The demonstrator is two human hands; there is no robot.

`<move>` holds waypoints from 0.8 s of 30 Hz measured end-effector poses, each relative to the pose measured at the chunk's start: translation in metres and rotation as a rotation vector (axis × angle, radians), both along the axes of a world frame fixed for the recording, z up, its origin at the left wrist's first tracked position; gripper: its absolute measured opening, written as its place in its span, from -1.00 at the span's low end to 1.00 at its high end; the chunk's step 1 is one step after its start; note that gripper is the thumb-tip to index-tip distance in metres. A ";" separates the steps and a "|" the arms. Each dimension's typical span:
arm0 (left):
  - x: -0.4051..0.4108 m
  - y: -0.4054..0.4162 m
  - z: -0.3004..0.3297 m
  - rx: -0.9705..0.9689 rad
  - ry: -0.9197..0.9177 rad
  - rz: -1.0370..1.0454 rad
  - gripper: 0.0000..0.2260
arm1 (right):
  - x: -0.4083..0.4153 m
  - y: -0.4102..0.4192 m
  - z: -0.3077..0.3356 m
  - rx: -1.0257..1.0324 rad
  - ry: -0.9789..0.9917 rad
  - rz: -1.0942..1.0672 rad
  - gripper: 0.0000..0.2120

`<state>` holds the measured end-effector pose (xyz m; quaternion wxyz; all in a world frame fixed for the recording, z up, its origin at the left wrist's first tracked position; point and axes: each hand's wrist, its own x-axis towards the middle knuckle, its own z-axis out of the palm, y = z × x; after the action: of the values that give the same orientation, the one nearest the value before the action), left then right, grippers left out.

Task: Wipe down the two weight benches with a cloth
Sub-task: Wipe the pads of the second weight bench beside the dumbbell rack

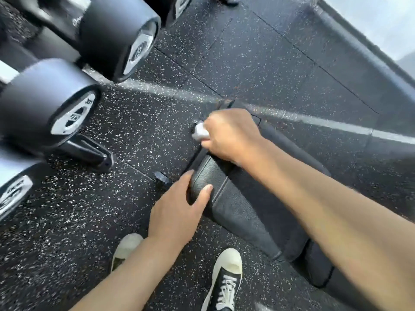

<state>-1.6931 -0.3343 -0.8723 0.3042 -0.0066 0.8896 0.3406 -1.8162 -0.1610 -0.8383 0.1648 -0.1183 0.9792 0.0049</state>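
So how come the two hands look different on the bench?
The right hand is curled round a white cloth, far along the bench; the left hand holds nothing. The left hand's fingers lie nearly straight over the bench's near edge, thumb on top, while the right hand's knuckles are bunched. The right arm reaches across the pad; the left arm stays beside it. Both are bare and touch the same black bench.
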 end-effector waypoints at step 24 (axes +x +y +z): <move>-0.029 -0.092 0.008 0.202 0.111 0.162 -0.72 | 0.103 -0.070 -0.016 -0.182 0.168 0.203 -0.64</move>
<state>-1.7221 -0.4261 -0.8638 0.2251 -0.0290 0.8627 0.4519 -1.7130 -0.2305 -0.8544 0.0696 -0.2304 0.9689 -0.0573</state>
